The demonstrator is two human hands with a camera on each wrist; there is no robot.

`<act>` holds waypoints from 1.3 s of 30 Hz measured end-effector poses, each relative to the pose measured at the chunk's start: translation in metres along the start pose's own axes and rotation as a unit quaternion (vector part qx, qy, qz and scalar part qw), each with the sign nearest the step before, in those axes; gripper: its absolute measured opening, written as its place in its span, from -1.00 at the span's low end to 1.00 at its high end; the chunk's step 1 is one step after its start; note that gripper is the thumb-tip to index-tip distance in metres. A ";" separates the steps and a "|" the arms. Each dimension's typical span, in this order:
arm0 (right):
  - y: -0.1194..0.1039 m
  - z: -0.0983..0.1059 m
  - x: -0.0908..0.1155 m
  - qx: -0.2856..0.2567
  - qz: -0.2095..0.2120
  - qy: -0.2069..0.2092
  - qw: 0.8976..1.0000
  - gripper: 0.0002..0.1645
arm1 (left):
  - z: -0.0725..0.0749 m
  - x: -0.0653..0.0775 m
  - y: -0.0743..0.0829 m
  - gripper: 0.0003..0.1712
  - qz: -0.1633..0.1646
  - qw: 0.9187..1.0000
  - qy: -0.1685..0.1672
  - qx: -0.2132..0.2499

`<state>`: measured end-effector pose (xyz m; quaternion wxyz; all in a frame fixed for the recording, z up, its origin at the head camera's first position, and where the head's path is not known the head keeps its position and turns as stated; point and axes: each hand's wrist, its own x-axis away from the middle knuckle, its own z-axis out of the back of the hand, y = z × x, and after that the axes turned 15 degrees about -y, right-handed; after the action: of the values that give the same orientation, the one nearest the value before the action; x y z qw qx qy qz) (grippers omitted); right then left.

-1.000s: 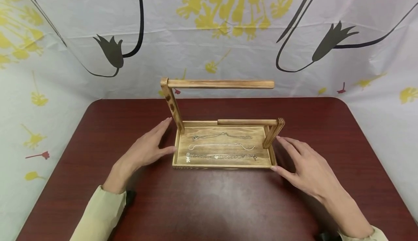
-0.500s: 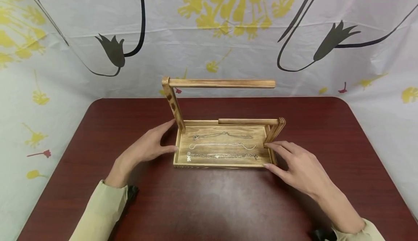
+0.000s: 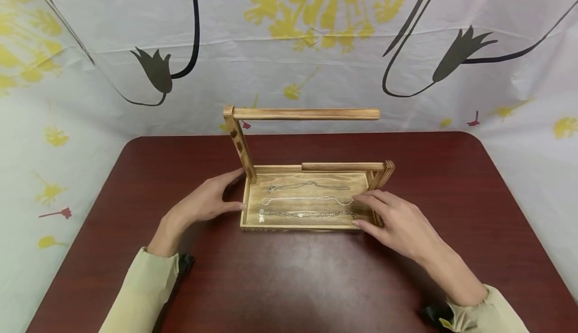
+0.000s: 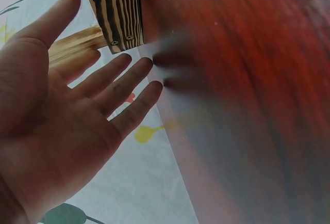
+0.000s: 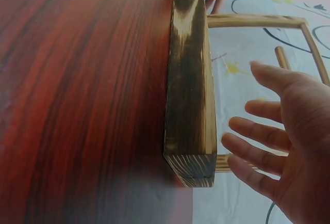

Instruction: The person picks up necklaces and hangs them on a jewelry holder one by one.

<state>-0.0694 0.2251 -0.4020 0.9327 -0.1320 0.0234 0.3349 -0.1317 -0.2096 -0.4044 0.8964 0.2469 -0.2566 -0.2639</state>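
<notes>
A shallow wooden tray [image 3: 298, 228] with two T-less side posts and bars is a jewellery stand on the table. Three necklaces lie across its floor: a thin silver chain [image 3: 308, 184] at the back, a smooth bright chain [image 3: 295, 199] in the middle, and a thicker chain [image 3: 300, 214] with a clover-like pendant in front. My left hand [image 3: 203, 201] is beside the left end, thumb at the rim, fingers extended in the left wrist view. Over the right end reaches my right hand [image 3: 404, 222], its fingertips near the right ends of the middle and front chains; fingers spread, holding nothing.
A tall post carries a long upper bar [image 3: 307, 114] above the tray's back. A shorter bar [image 3: 343, 166] stands lower at the right. The dark red table [image 3: 289, 283] has rounded far corners, with a patterned white cloth [image 3: 289, 57] behind it.
My right hand has moved left, from beside the tray's right end to over it. The left hand has shifted slightly closer to the left end. Tray and necklaces have stayed put.
</notes>
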 end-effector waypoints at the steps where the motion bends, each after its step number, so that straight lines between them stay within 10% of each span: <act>1: 0.000 0.000 -0.001 -0.002 0.001 -0.001 1.000 -0.43 | 0.000 -0.001 0.000 0.07 0.000 1.000 -0.002 0.000; 39: -0.003 -0.022 -0.040 -0.097 0.027 -0.087 0.991 -0.61 | 0.012 -0.019 0.002 -0.22 0.005 0.996 -0.009 0.085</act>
<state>-0.0974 0.1929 -0.4178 0.9045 -0.1920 -0.0868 0.3708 -0.1522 -0.2008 -0.4004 0.8711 0.3182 -0.2875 -0.2392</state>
